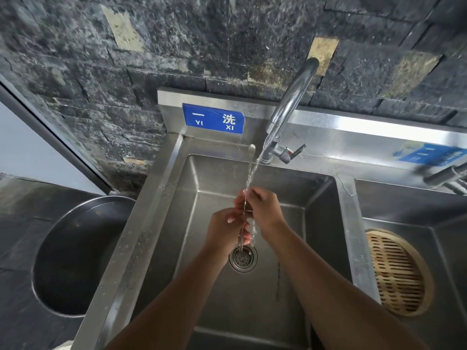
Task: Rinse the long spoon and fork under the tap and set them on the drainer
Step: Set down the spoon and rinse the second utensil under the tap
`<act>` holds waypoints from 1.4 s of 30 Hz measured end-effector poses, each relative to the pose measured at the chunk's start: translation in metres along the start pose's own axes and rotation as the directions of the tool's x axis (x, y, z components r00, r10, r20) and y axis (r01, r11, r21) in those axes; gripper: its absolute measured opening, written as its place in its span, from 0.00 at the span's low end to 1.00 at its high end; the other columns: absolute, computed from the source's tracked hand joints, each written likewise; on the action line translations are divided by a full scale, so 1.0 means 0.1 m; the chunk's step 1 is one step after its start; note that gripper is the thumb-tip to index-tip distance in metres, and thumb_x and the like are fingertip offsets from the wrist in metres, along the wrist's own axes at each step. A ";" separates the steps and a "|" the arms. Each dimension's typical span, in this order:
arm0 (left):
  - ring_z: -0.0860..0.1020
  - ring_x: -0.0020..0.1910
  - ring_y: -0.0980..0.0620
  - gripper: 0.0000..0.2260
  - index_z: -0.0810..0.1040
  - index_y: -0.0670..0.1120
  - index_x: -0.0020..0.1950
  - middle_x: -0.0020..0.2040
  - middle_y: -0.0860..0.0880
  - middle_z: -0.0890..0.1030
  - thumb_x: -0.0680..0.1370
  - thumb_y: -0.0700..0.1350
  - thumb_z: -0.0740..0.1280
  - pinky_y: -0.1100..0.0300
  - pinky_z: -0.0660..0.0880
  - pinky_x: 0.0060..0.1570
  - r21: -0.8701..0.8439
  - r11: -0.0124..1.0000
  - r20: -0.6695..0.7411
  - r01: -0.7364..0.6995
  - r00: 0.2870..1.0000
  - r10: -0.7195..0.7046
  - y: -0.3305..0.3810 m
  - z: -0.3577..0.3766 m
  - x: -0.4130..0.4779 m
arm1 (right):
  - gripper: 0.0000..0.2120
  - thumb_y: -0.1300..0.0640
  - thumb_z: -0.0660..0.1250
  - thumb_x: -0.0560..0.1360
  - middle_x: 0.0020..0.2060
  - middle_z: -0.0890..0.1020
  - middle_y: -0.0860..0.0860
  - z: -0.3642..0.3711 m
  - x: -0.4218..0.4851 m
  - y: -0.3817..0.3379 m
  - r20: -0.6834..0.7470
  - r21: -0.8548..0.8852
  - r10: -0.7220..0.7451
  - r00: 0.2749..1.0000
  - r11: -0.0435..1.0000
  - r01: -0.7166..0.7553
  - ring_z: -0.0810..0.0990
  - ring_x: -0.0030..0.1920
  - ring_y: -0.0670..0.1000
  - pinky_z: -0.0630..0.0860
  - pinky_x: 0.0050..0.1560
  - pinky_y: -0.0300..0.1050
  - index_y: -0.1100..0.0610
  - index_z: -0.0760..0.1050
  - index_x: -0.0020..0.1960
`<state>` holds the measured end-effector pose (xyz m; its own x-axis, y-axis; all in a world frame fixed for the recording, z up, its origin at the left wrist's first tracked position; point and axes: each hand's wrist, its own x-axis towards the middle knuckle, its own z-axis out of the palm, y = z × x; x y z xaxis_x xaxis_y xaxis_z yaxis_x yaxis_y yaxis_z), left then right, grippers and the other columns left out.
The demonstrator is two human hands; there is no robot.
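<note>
Steel long spoon [251, 160] standing upright under the tap [288, 114] stream, left hand [228, 228] and right hand [262, 208] both gripping its handle over the sink [290, 198] — fork hidden, possibly among fingers — drainer [396, 271] lying right.

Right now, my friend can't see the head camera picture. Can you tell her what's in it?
Two bare hands, left hand and right hand, hold a long utensil upright under the tap stream, above the steel sink drain. A bamboo steamer tray sits in the basin to the right.

2 hands [227, 227], 1 spoon [251, 157], 2 taps [290, 109], 2 sinks [321, 198]
</note>
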<state>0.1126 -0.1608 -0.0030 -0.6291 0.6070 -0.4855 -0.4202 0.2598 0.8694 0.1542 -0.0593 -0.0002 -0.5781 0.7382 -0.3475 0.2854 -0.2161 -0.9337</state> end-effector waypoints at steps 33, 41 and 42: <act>0.85 0.40 0.44 0.09 0.84 0.46 0.45 0.42 0.42 0.86 0.77 0.36 0.64 0.55 0.82 0.40 -0.145 0.984 0.104 -0.108 0.987 0.124 0.19 -0.03 0.41 | 0.16 0.65 0.58 0.81 0.34 0.81 0.58 0.04 0.46 -0.50 0.084 0.118 0.017 0.996 0.993 -0.027 0.79 0.33 0.55 0.77 0.33 0.45 0.61 0.78 0.38; 0.82 0.32 0.50 0.10 0.84 0.45 0.41 0.35 0.45 0.84 0.77 0.38 0.64 0.57 0.80 0.34 -0.111 0.990 0.074 -0.086 0.993 0.094 0.31 0.08 0.43 | 0.17 0.65 0.58 0.80 0.38 0.82 0.59 0.07 0.40 -0.40 0.077 0.028 -0.037 0.996 0.999 0.035 0.81 0.41 0.58 0.79 0.47 0.55 0.59 0.80 0.37; 0.82 0.32 0.49 0.10 0.84 0.44 0.42 0.35 0.44 0.84 0.77 0.37 0.63 0.56 0.81 0.35 -0.107 0.991 0.065 -0.082 0.994 0.089 0.26 0.07 0.41 | 0.17 0.65 0.58 0.81 0.37 0.82 0.59 0.07 0.39 -0.39 0.079 0.026 -0.026 0.997 0.999 0.024 0.81 0.40 0.57 0.79 0.43 0.53 0.60 0.80 0.37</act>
<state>0.0804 -0.1240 0.0006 -0.6204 0.6749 -0.3995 -0.4354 0.1272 0.8912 0.1153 -0.0268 0.0221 -0.6437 0.6911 -0.3287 0.2512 -0.2149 -0.9438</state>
